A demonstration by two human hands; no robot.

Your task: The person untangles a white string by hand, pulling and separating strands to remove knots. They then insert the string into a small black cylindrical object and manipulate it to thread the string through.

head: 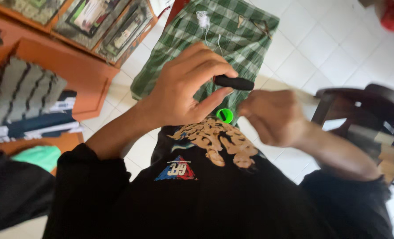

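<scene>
Left hand pinching a black stick; right hand blurred, grip indeterminate; green cap below, checked cloth beyond.

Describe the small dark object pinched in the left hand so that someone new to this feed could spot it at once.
Start at the green checked cloth spread at top centre. Just below it, the left hand pinches a short black stick-shaped object between thumb and fingers, lying level and pointing toward the blurred right hand. It is matte black and elongated, unlike the bright green round piece just beneath it.
</scene>
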